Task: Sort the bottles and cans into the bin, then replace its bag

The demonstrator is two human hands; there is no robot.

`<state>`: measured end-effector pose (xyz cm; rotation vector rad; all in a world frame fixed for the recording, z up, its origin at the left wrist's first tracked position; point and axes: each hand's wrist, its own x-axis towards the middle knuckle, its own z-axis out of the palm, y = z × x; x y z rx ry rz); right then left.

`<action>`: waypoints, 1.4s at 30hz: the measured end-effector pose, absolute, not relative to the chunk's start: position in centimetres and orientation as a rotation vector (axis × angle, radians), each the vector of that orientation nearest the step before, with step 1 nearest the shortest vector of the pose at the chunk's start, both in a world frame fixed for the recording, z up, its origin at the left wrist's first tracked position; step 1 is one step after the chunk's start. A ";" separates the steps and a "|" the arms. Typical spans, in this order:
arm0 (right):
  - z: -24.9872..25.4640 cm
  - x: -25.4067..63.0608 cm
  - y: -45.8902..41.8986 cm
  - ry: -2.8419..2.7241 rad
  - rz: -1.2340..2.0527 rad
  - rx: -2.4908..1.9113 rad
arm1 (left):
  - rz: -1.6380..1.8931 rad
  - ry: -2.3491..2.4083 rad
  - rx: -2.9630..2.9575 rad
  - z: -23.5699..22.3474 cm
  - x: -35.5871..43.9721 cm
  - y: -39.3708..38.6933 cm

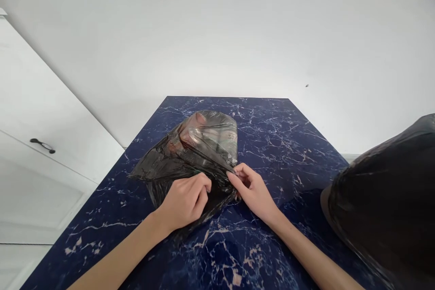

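A dark see-through plastic bag point(200, 145) with several items inside lies in the middle of a blue marble-patterned table point(278, 140). My left hand point(185, 199) rests on the bag's near edge, fingers curled and pinching the plastic. Beside it, my right hand point(251, 188) pinches the same edge with its fingertips. The two hands are close together at the bag's mouth. What is inside the bag shows only as blurred brown and pale shapes.
A large bin lined with a black plastic bag point(390, 204) stands at the right, overlapping the table's edge. A white cabinet with a dark handle point(42, 145) is at the left. A plain white wall is behind the table.
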<state>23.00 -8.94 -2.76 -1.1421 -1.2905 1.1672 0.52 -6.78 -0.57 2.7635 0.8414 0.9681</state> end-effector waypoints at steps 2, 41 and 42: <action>-2.9 23.0 -8.9 -1.266 1.182 -1.133 | 0.909 1.076 2.720 -0.9 -0.2 -6.4; -4.5 27.8 -6.1 -1.075 0.717 -1.292 | 0.814 1.181 2.681 -1.8 -5.0 -5.2; -4.4 27.9 -6.1 -1.073 0.743 -1.286 | 0.790 1.163 2.689 -1.5 -4.9 -5.3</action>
